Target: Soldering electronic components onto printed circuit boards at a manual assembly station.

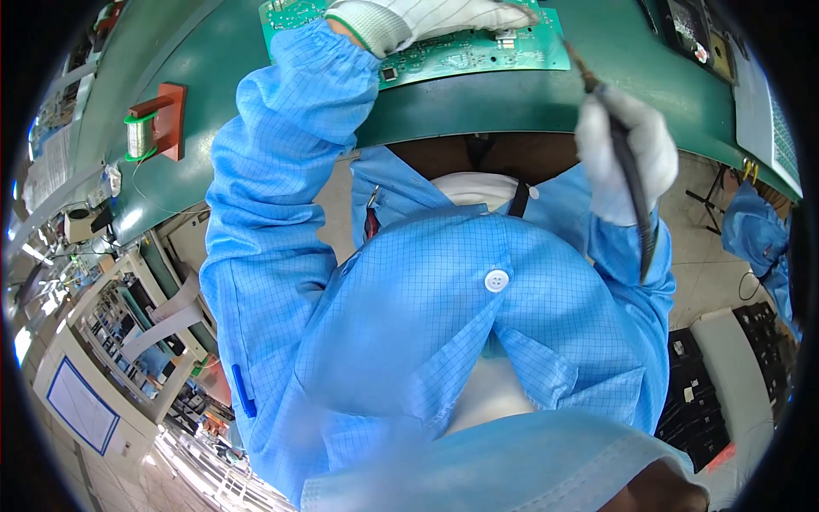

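Observation:
My left hand [444, 19], in a white knitted glove, reaches across a green circuit board [478, 55] at the top edge of the view. Its fingers stretch out to the right, lying flat over the board; the top of the hand is cut off. White-gloved too, my right hand [627, 145] is closed around a slim dark pen-shaped tool [630, 158]. The tool's narrow brownish tip points up and left, just off the board's right end. Its dark rear end tapers down past my wrist. Its exact kind cannot be made out.
The board lies on a green-topped table [478, 107] near its front edge. On the left, a solder wire spool [140, 136] sits on a reddish-brown holder [171, 119]. A dark device [689, 34] is at the upper right. Black trays [695, 397] stand at the lower right.

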The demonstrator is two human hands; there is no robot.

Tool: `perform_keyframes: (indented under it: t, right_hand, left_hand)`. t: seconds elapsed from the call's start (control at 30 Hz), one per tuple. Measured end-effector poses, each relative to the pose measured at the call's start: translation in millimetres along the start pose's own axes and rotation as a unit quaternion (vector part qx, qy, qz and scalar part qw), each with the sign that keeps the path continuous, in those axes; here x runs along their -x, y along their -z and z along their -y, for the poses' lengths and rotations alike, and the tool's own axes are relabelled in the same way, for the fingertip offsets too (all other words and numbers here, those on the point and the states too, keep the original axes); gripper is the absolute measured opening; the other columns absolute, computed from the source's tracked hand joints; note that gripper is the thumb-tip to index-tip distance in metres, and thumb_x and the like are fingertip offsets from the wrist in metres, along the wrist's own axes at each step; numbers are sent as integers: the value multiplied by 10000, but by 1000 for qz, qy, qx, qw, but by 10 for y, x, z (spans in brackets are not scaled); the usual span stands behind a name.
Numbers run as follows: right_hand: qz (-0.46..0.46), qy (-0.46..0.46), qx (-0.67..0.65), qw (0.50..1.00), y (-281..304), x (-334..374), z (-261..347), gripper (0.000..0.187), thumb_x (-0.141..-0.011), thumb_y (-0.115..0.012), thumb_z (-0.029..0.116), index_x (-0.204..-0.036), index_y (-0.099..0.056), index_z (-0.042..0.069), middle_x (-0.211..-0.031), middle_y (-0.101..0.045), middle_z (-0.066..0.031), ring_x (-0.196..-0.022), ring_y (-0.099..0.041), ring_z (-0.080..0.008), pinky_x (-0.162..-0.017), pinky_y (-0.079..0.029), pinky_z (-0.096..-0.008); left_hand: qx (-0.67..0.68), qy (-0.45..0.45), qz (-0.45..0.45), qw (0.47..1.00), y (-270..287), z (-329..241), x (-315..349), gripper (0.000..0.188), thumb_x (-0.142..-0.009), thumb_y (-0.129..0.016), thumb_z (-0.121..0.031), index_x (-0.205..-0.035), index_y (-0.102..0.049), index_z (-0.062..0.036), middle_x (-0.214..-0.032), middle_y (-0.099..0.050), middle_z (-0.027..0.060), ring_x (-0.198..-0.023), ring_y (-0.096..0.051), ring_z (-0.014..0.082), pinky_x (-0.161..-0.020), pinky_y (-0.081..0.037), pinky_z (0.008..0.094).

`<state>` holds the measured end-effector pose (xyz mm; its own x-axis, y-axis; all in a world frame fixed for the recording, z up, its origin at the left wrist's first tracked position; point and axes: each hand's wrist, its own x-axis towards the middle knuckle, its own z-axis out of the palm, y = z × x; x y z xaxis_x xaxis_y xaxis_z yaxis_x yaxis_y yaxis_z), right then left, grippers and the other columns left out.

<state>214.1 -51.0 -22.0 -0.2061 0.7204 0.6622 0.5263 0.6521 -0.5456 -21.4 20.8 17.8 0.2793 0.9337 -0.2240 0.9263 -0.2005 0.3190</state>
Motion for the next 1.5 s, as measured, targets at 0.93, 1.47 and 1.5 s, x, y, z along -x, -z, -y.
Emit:
perform_keyframes:
  t: [0.93,1.47,1.5]
  right_hand:
    - [-146,-249,-181,940,-199,-101,-476,173,-877,-630,60,-1023,-631,-33,-807,-604,-68,-700,-559,-125,-632,-464,-266]
    - [-223,-287,-66,929,214,-211,-787,326,-910,-617,224,-1040,-606,-75,-776,-586,-114,-662,-547,-167,-573,-451,-274]
    - [-206,-284,-83,933,180,-208,-787,325,-916,-609,233,-1038,-602,-68,-746,-569,-100,-652,-532,-153,-562,-438,-263]
  left_hand:
    - [-29,-25,-272,962,-461,103,467,513,-755,-635,-588,-683,-647,-81,-703,-575,137,-681,-617,299,-570,-505,413]
    - [23,5,-321,947,-516,34,626,566,-763,-588,-634,-725,-668,-75,-721,-576,119,-661,-614,304,-582,-481,441]
    - [10,3,-321,947,-508,28,637,575,-773,-573,-641,-717,-650,-74,-722,-568,118,-657,-612,300,-572,-478,435]
